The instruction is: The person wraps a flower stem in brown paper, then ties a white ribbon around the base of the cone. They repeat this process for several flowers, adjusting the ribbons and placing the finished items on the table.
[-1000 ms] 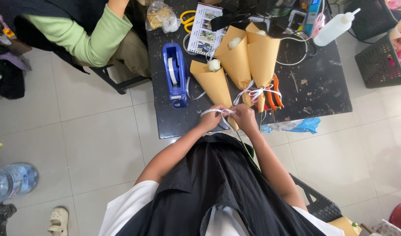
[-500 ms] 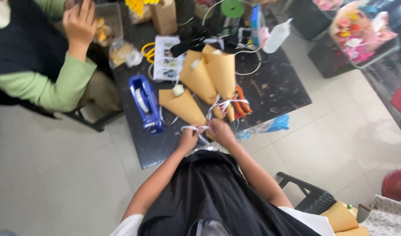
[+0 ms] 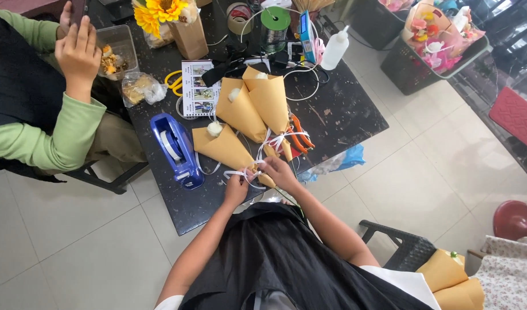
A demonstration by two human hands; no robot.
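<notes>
We pinch the white ribbon (image 3: 240, 173) between left hand (image 3: 236, 188) and right hand (image 3: 276, 171), knotting it around the paper cone (image 3: 226, 148); tightening comes next, we judge

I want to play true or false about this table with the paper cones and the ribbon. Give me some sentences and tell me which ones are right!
1. Both hands, the left hand and the right hand, are on the white ribbon at the tip of a brown paper cone. True.
2. The tape dispenser is red. False: it is blue.
3. Three brown paper cones lie on the dark table. True.
4. The sunflower lies flat on the floor. False: it stands in a brown wrap at the far side of the table.
5. A person in a green sleeve sits at the left side of the table. True.
</notes>
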